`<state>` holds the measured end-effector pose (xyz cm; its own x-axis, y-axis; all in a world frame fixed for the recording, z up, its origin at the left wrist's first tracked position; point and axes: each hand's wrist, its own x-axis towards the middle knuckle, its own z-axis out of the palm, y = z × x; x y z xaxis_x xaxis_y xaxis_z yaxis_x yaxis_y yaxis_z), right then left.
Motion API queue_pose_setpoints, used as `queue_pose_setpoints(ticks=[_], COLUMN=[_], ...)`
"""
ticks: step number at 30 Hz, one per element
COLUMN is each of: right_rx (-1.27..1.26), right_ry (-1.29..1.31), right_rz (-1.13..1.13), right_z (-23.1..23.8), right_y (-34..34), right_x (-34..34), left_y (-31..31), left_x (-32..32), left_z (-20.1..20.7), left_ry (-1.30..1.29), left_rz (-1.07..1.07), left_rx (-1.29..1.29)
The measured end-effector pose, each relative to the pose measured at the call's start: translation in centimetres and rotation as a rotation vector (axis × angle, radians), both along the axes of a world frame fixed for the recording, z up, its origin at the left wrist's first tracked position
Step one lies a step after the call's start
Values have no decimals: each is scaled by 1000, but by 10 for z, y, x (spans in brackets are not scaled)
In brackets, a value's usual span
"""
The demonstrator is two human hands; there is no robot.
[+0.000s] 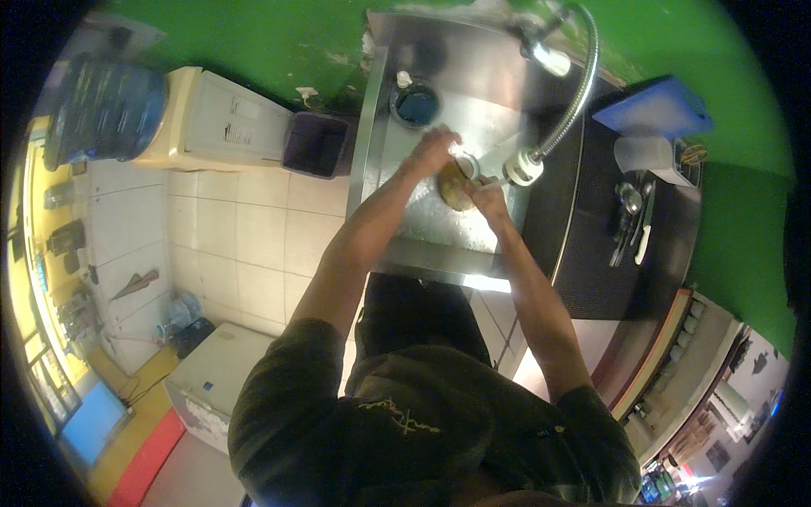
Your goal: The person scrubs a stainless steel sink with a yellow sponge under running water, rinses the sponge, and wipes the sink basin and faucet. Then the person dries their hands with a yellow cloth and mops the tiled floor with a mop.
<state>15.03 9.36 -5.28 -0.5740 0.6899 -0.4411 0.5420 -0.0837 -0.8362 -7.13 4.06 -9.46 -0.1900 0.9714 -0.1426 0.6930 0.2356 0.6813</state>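
Over the steel sink (456,262) I hold a yellowish-brown rounded vessel (456,188), tilted, with a pale ring-like rim at its upper side. My right hand (490,201) is closed on its right edge. At its upper left is my left hand (433,150), smeared by motion and glare, so its fingers do not show clearly. The nozzle of a sprayer (522,169) hangs just right of the vessel. A round dark container (415,105) with bluish liquid stands at the sink's far left corner.
A flexible metal hose (589,80) arches over the sink's right side. On the dark counter lie a white-handled knife (644,241) and ladles (628,199), beside a translucent tub (639,155) and a blue board (655,108). Left of the sink stands a dark bin (315,145) beside a water dispenser (228,122).
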Motion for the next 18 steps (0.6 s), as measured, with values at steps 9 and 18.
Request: queue_pose_setpoints(ticks=[9,18], right_rx=[-433,-803], right_ry=[233,386], right_rz=[-372,-927], right_z=[-11,10], right_y=[-10,-14], right_x=[4,-26], left_y=[-16,-87], left_x=[-19,96], left_z=[-63,-50], left_ry=[214,-73], left_rz=[243,508], left_rx=[-215,-464])
